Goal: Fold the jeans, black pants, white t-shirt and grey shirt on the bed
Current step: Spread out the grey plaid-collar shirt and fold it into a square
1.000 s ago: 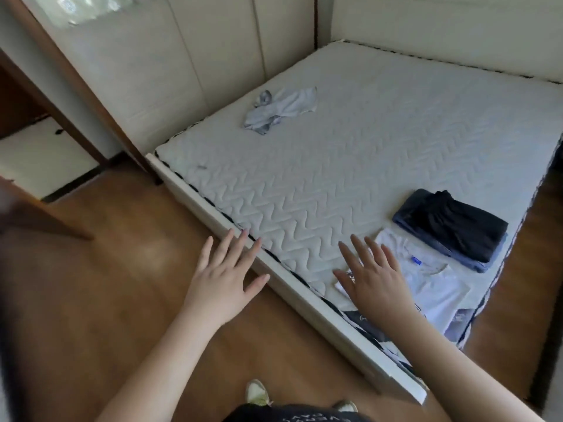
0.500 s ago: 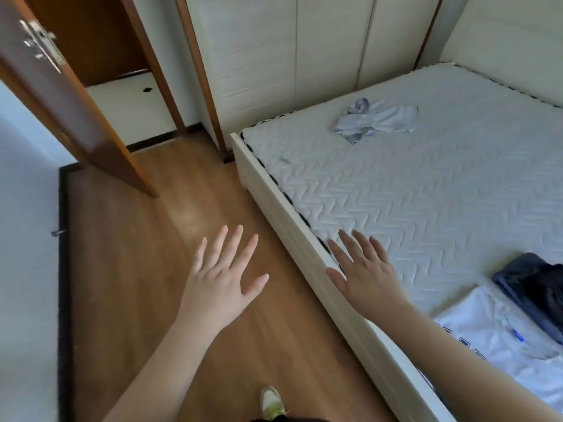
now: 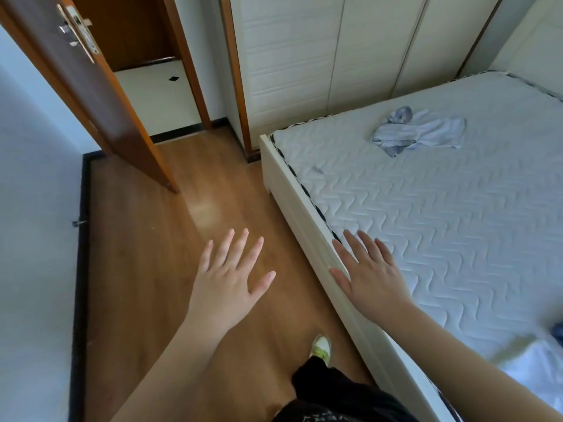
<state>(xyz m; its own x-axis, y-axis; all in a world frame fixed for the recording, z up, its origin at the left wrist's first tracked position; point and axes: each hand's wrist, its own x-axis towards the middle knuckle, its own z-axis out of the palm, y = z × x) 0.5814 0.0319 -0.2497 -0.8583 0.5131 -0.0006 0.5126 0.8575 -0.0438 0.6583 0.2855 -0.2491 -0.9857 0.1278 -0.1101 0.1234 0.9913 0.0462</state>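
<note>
Both hands empty, fingers spread flat: left hand hovers over the wood floor just off the bed's near side rail, right hand over that rail at the edge of the bed. Neither holds anything. Grey shirt lies crumpled on the bed near its far corner by the wardrobe, well apart from both hands, unfolded. A sliver of white cloth, likely the white t-shirt, sits at the bed's near right edge, with a dark scrap just beyond it at the frame edge; cannot tell which garment that is. Jeans and black pants not identifiable here. Step in hand looks like walking along the bed toward the grey shirt. To do it well: get close enough to reach without stretching, pick it up by the shoulders, shake it out, lay it flat on the bed before folding. No readable brands or labels; print on the person's dark clothing at the bottom is too blurred. Open door stands left of the bed.
</note>
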